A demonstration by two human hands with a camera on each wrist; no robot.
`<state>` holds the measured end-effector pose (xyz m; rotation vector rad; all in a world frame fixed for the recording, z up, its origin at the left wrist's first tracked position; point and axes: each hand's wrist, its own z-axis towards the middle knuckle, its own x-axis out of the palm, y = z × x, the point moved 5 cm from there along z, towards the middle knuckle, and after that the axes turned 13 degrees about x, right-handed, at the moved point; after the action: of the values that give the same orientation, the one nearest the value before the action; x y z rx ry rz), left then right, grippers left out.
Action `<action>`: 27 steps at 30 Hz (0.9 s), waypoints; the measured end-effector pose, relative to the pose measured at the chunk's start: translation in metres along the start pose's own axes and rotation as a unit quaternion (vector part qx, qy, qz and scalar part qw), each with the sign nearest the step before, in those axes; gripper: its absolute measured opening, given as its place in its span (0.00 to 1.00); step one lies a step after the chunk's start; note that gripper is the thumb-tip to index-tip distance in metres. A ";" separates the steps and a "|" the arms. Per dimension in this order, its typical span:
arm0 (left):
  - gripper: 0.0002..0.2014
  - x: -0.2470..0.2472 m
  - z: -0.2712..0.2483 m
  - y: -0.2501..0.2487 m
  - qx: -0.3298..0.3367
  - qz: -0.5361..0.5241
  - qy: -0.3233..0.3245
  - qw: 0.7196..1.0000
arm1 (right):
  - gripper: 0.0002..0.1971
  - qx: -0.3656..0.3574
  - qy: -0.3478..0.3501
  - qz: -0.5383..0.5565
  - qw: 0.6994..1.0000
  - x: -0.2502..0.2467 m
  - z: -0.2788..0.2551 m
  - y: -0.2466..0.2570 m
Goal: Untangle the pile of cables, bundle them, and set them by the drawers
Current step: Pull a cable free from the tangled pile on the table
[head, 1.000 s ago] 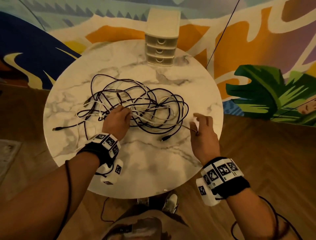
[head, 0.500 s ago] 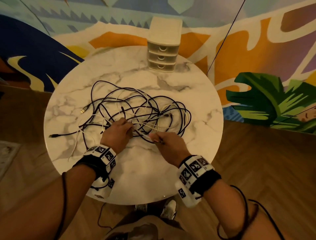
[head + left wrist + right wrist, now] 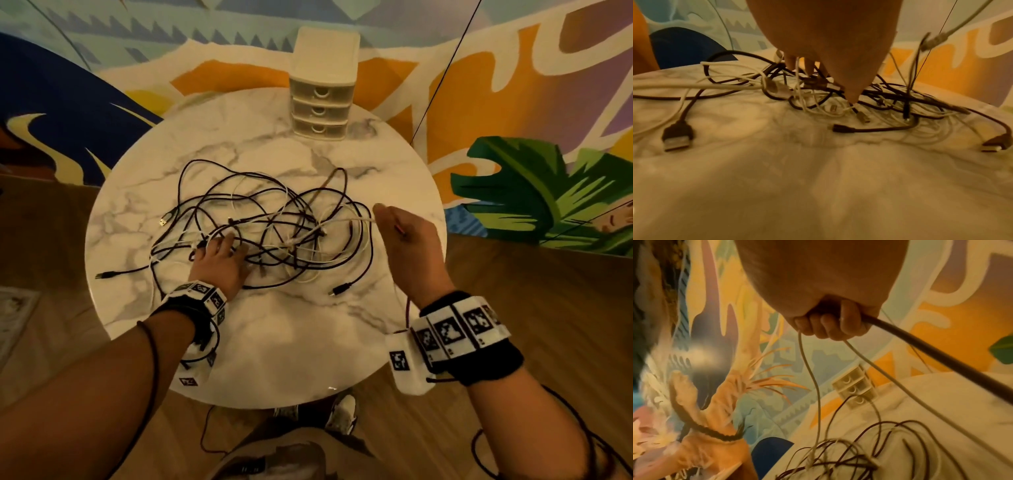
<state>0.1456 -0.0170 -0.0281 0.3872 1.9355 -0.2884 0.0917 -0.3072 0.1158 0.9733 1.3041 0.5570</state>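
Note:
A tangled pile of black and white cables (image 3: pixel 267 236) lies in the middle of the round marble table (image 3: pixel 291 342). My left hand (image 3: pixel 219 246) presses down on the pile's left part with spread fingers; in the left wrist view the fingertips (image 3: pixel 853 97) rest among the strands (image 3: pixel 818 100). My right hand (image 3: pixel 394 222) is raised at the pile's right side and grips a white cable (image 3: pixel 346 222) that stretches taut back into the tangle. The right wrist view shows its fingers (image 3: pixel 828 326) curled round that white cable (image 3: pixel 813 378). The cream three-drawer unit (image 3: pixel 322 102) stands at the far edge.
Loose plug ends lie around the pile: a black USB plug (image 3: pixel 102 275) at the left, another (image 3: pixel 339 290) at the front right. A thin dark line (image 3: pixel 442 68) hangs right of the drawers. Bare marble lies in front of the pile. Painted wall behind, wooden floor around.
My right hand has moved from the pile's front edge up and to the right, drawing a white cable taut. My left hand stays on the pile, its fingers now spread flatter.

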 end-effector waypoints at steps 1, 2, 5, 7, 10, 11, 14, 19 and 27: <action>0.27 -0.002 -0.003 0.000 -0.008 0.001 0.012 1.000 | 0.24 0.013 0.004 -0.004 1.000 -0.004 0.003 -0.005; 0.26 -0.007 -0.005 -0.004 -0.010 0.005 0.011 1.000 | 0.25 0.026 0.017 -0.012 0.999 -0.003 0.002 -0.010; 0.21 -0.040 -0.014 -0.030 -0.006 0.027 -0.087 0.996 | 0.25 0.047 0.049 -0.023 0.997 0.007 -0.006 -0.022; 0.20 -0.068 -0.022 -0.059 0.034 0.029 -0.197 0.979 | 0.25 0.065 0.067 -0.017 0.995 0.015 -0.011 -0.027; 0.31 -0.087 -0.025 -0.107 0.180 -0.108 -0.237 0.949 | 0.25 0.056 0.104 -0.022 0.993 0.025 -0.016 -0.020; 0.32 -0.083 -0.020 -0.119 0.218 -0.162 -0.198 0.942 | 0.25 0.054 0.120 -0.028 0.991 0.028 -0.018 -0.016; 0.18 -0.063 -0.001 -0.128 0.246 -0.285 -0.095 0.921 | 0.23 0.052 0.136 -0.036 0.989 0.026 -0.021 -0.011; 0.15 -0.065 0.004 -0.081 0.201 -0.077 -0.135 0.967 | 0.15 0.088 0.063 -0.104 0.989 -0.018 -0.011 -0.052; 0.03 -0.158 -0.024 -0.135 0.219 -0.497 -0.161 0.824 | 0.16 0.190 0.062 -0.208 0.957 -0.027 -0.023 -0.113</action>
<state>0.1285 -0.1532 0.1294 -0.4182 1.5563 -1.3995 0.0442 -0.3803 0.0355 0.9429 1.7125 0.0382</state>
